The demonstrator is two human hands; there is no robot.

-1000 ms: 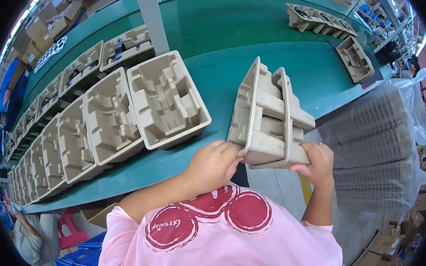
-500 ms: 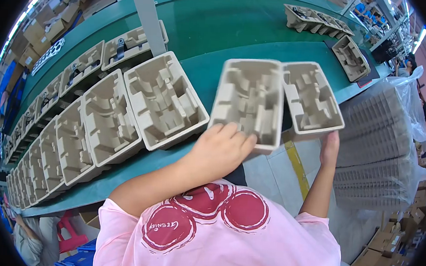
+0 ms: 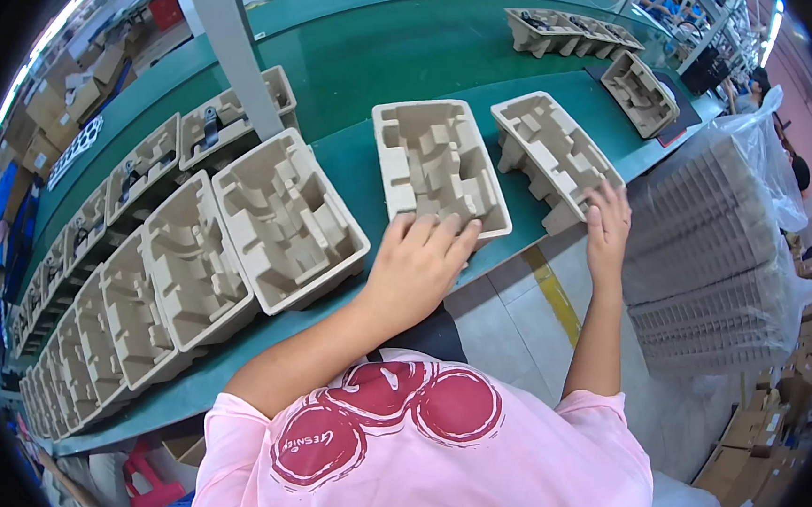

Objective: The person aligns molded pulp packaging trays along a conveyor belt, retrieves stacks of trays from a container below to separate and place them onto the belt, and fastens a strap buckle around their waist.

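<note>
My left hand (image 3: 421, 266) grips the near rim of a beige molded pulp tray (image 3: 396, 159) on the green bench, its fingers hooked over the edge. To the right, a second pulp tray (image 3: 546, 160) sits tilted, apart from the first. My right hand (image 3: 607, 232) rests its fingertips at that tray's near right corner, fingers spread. Left of my left hand stands another pulp tray (image 3: 304, 263), the closest of a long row running away to the left. The trays show molded hollows and ridges inside.
Behind the row, more pulp trays (image 3: 156, 172) hold dark parts. A metal post (image 3: 228, 43) rises at the bench. Further trays (image 3: 557, 40) and a single tray on a dark mat (image 3: 641, 96) stand far right. Plastic-wrapped stacked trays (image 3: 706, 265) stand beside the bench.
The tray under my left hand has moved left, parting from the right-hand tray. That tray has turned and tilted, and my right hand has moved up from its underside to its corner. The view has shifted.
</note>
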